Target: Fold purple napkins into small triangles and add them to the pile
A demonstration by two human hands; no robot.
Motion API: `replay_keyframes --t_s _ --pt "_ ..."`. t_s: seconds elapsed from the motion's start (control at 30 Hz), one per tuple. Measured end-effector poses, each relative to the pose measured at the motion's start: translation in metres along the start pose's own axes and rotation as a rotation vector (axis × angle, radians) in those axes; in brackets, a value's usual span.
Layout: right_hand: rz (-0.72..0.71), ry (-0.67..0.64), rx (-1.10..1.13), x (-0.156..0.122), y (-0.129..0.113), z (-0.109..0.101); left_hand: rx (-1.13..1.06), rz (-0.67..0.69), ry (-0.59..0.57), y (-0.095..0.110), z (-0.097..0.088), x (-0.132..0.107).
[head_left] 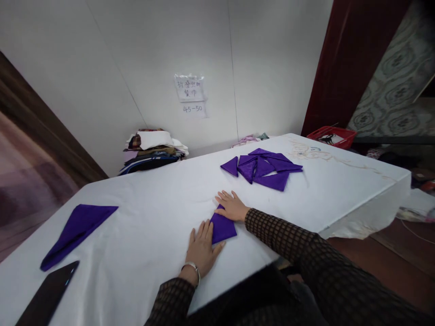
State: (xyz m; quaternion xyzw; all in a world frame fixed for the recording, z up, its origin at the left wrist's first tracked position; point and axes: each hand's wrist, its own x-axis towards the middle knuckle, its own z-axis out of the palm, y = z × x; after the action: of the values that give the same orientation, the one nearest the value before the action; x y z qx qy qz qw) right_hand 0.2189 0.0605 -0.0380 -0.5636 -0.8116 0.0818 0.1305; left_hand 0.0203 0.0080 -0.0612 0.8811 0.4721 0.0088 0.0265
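A long table spread with a smooth white cloth is seen in the head view. On its far side, a loose cluster of deep-purple folded fabric pieces is laid, with some overlapping. Toward the left end, a larger purple cloth folded to a slanted, pointed shape is placed, with a flat black slab-like device just beside it.

Near the front edge, a small purple folded cloth is held flat between two hands. The left hand is spread palm down along its left edge; the right hand is opened wide over its upper corner — nothing is gripped by either. Pressure is best applied evenly, with creases smoothed outward and edges left aligned. Care should be taken that the fabric is not snagged by the silver bracelet — worn on the left wrist.
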Motion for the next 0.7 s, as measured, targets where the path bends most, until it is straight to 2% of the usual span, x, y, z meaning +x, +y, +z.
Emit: replay_keyframes --t_s 0.07,0.17,0.27,0.37,0.53,0.6,0.7 --pt "-0.135 0.016 0.0 -0.005 -0.004 -0.002 0.002 0.009 0.003 -0.001 0.002 0.0" --pt "-0.34 -0.067 0.016 -0.012 -0.006 -0.002 0.011 0.025 0.006 -0.002 0.004 0.0" --pt "-0.385 -0.114 0.001 -0.016 -0.003 0.001 0.014 0.052 0.018 -0.007 0.004 0.002" --pt "-0.332 -0.068 -0.029 -0.02 -0.003 0.005 0.023 0.101 0.02 -0.017 0.001 0.009" --pt "-0.1 0.035 -0.061 -0.033 -0.015 0.011 0.058 0.168 0.035 -0.033 -0.015 0.026" --pt "0.007 0.066 -0.078 -0.036 -0.013 0.012 0.057 0.186 0.084 -0.028 -0.018 0.027" --pt "0.19 0.092 -0.112 -0.033 0.005 0.008 0.008 0.256 0.119 -0.011 -0.015 0.023"
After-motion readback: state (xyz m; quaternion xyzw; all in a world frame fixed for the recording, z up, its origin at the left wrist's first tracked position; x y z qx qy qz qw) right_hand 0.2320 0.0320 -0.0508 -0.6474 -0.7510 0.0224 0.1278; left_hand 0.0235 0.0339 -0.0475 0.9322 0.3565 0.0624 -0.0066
